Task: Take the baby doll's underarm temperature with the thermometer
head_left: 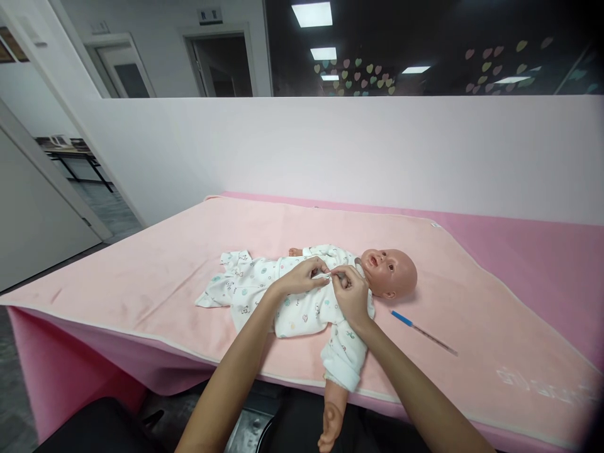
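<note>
A baby doll (pixel 399 272) lies on its back with its head to the right, dressed in a white printed top (pixel 304 314). Matching white trousers (pixel 214 292) spread flat to the left, their leg ends limp. Over the doll's chest, my left hand (pixel 304 277) pinches the front of the top with thumb and fingers. Close against it, near the neckline, my right hand (pixel 350 292) is closed in a pinch on the same cloth. The small piece between my fingertips is too small to make out. One doll arm hangs past the table's near edge.
A thin rod with a blue end (pixel 402 318) lies right of the doll. Beneath everything is a pale pink blanket (pixel 155 251) over a darker pink cover (pixel 557 270). A white wall (pixel 330 145) with a window above stands behind the table.
</note>
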{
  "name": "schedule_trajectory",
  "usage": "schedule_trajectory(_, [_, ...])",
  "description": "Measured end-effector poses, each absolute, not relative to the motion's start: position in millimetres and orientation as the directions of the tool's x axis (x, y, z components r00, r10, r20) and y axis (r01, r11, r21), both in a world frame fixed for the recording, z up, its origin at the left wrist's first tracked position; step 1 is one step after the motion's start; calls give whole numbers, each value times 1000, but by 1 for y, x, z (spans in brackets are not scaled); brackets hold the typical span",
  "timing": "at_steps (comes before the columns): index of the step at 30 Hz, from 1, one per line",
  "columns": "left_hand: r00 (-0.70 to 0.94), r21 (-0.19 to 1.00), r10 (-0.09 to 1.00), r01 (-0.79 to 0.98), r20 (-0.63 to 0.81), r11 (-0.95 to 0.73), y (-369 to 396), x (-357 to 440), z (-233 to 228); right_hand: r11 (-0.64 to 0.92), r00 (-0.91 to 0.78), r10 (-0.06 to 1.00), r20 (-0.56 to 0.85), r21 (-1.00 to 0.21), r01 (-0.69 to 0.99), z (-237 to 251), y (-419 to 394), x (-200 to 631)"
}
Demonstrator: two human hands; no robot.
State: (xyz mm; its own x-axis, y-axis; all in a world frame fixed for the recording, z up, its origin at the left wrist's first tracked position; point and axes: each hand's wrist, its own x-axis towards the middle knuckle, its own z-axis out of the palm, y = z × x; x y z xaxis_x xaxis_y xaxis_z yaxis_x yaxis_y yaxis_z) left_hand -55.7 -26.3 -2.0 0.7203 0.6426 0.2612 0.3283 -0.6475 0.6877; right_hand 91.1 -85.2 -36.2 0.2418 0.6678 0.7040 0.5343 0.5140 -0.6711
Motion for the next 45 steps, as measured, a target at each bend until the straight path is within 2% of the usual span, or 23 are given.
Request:
schedule_trajectory(16, [719, 671, 643, 342, 265, -658, -26, -56, -4, 528, 210, 673, 710, -659, 536, -38, -86, 91])
schedule_trajectory(23, [723, 703, 640, 312, 260, -639, -24, -56, -4, 534, 197, 671, 715, -650, 541, -37, -86, 90])
schedule_trajectory(36, [668, 791, 719, 330, 190, -515, -28, -55, 1, 540, 188, 666, 722, -640, 546, -37, -86, 91])
schedule_trajectory(45, [631, 803, 717, 242, 296, -545, -31, -53, 3, 542, 205, 660, 722, -648, 535, -36, -86, 91])
